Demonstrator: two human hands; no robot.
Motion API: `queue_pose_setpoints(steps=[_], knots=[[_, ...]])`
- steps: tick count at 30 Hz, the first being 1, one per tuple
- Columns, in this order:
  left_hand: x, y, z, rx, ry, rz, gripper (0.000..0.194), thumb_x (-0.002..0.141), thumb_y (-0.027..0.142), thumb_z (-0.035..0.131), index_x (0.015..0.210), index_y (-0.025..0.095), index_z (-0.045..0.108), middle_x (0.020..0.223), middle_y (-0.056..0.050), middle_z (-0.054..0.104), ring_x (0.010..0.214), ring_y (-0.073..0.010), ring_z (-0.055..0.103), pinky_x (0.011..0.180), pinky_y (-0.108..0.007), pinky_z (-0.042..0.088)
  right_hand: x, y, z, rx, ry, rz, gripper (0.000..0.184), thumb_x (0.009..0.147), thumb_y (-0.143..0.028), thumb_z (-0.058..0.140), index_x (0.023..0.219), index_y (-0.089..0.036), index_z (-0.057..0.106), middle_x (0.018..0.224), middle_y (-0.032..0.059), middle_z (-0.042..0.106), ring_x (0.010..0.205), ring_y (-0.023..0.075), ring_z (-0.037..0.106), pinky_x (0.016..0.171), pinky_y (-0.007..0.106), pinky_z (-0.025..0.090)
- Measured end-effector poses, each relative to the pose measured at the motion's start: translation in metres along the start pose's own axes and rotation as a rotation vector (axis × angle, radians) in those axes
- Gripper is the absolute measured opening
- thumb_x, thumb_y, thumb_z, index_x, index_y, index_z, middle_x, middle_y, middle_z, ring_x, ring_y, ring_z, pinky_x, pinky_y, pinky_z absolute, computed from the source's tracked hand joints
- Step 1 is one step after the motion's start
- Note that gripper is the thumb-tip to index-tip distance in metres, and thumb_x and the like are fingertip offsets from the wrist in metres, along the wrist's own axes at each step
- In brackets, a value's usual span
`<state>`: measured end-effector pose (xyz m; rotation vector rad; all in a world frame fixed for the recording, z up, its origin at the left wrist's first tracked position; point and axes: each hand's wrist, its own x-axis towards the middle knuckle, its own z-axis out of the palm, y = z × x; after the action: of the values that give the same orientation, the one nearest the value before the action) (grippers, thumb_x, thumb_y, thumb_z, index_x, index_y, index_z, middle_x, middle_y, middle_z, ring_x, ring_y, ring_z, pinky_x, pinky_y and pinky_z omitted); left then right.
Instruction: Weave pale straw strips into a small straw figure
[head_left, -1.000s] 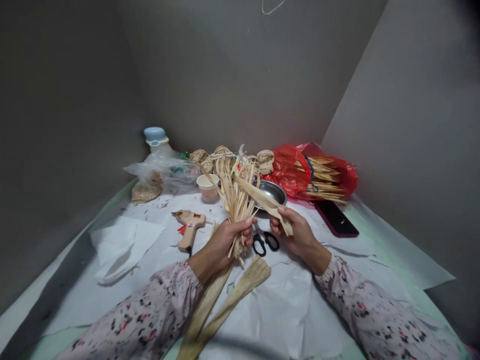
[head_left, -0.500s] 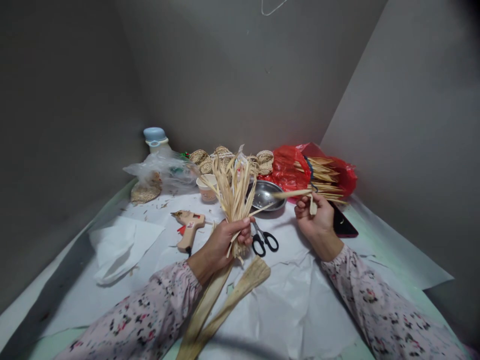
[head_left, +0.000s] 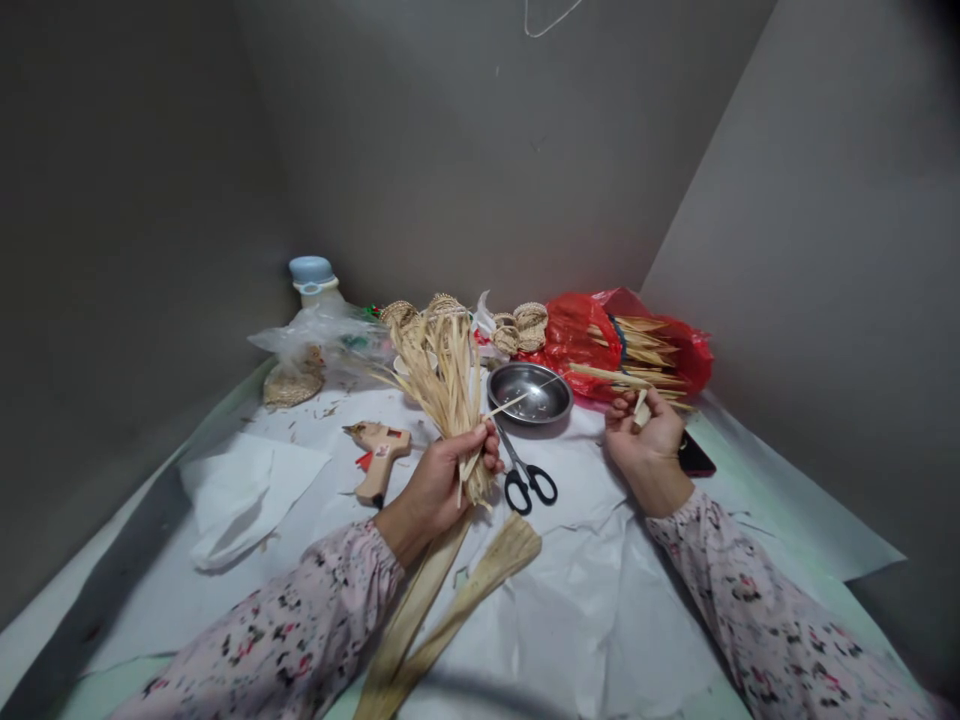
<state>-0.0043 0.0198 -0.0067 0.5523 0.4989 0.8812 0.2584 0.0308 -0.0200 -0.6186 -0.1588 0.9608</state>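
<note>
1. Since the earlier frame, the bundle of pale split straw strips (head_left: 442, 390) has swung left, uncovering the round stainless steel bowl (head_left: 529, 392), and the right hand (head_left: 645, 440) has drawn further right.
2. Smooth grey walls (head_left: 450, 150) close in around a narrow corner, and a thin white wire loop (head_left: 551, 15) shows at the top.
3. A crumpled white paper sheet (head_left: 585, 610) covers the work surface, flecked with small straw scraps.
4. Along the far edge sit a glossy red plastic bag (head_left: 577, 340) holding pointed tan straw strips (head_left: 652, 345), small round woven straw baskets (head_left: 531, 322), a clear plastic bag (head_left: 300, 340) and a white bottle with a pale blue cap (head_left: 311, 272).
5. Nearer lie a loose white tissue (head_left: 240, 500), a beige hot glue gun (head_left: 382, 455) and black-handled steel scissors (head_left: 529, 485), just below the bowl.
6. Long, wide tan straw strips (head_left: 480, 570) lie on the paper below the left hand (head_left: 439, 480).
7. Closed firmly, the left fingers (head_left: 480, 450) grip the upright bundle above the paper, just left of the scissors.
8. Curled inward, the right fingers (head_left: 622, 405) pinch a short pale straw piece (head_left: 640, 408), held in the air just before the red bag.
</note>
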Motion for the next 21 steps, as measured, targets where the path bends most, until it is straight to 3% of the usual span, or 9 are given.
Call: queue_pose_setpoints(steps=[4,15,21], knots=[[0.0,0.001,-0.001,-0.004,-0.011,0.005,0.002,0.081,0.012,0.06,0.083,0.013,0.06,0.067,-0.002,0.06,0.052,-0.0098,0.058,0.053,-0.02,0.052,0.0,0.001,0.001,-0.011,-0.037,0.004,0.016,0.09,-0.026,0.048,0.077,-0.018,0.051,0.058,-0.0049,0.054,0.046,0.006,0.052,0.043,0.014,0.043],[-0.001,0.004,0.002,-0.052,0.022,0.033,0.003,0.083,0.01,0.058,0.084,0.013,0.06,0.065,0.0,0.059,0.05,-0.0077,0.055,0.056,-0.02,0.052,0.008,-0.008,-0.003,0.023,0.022,-0.093,0.016,0.091,-0.025,0.043,0.077,-0.02,0.05,0.056,-0.0061,0.052,0.044,0.0069,0.05,0.041,0.015,0.042],[0.001,0.0,0.002,0.059,0.045,0.049,0.012,0.076,0.017,0.07,0.076,0.012,0.06,0.062,0.002,0.055,0.048,-0.005,0.05,0.052,-0.017,0.048,-0.015,0.017,0.009,-0.233,-0.085,0.065,0.008,0.075,-0.02,0.063,0.08,-0.016,0.059,0.062,-0.001,0.061,0.05,0.0102,0.055,0.044,0.019,0.045]])
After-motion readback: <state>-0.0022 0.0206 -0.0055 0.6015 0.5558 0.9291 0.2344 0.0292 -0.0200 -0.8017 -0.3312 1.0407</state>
